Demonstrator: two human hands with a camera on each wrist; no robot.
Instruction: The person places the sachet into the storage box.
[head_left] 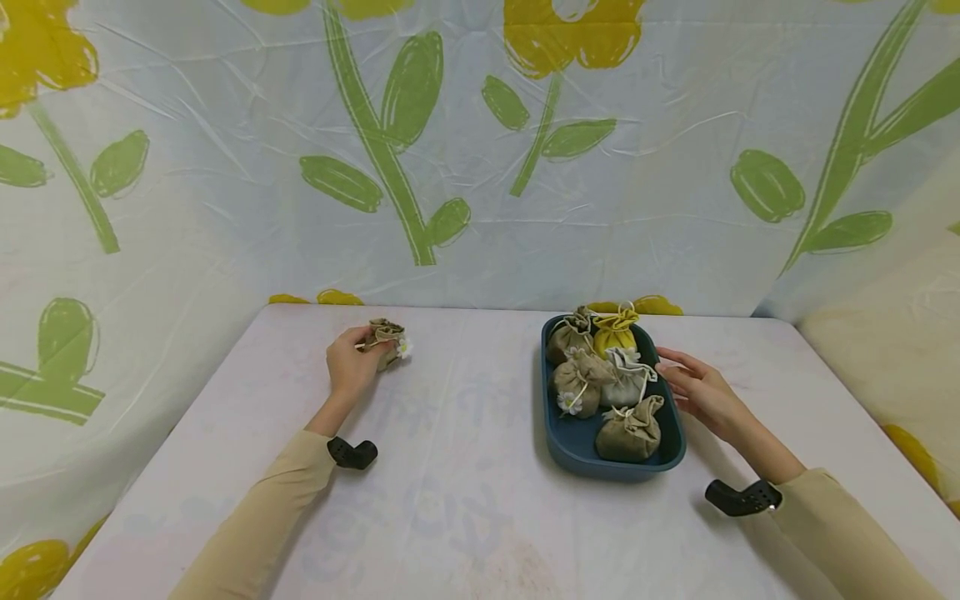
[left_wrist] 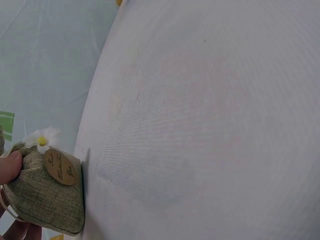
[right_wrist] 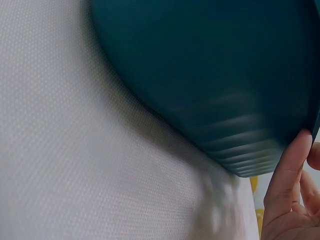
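Observation:
At the left of the table, my left hand pinches the gathered neck of a small brown-green drawstring pouch. A white daisy and an oval brown tag with writing decorate that pouch. Its base is right at the tabletop. My right hand is at the right side of a dark blue tray, its fingers fairly straight. In the right wrist view, a fingertip touches the tray's outer wall just below the rim. Several drawstring pouches sit inside, including a yellow one and a grey one.
A white cloth covers the table. Behind it hangs a pale sheet printed with yellow flowers and green leaves. Each wrist wears a black device, one on the left and one on the right.

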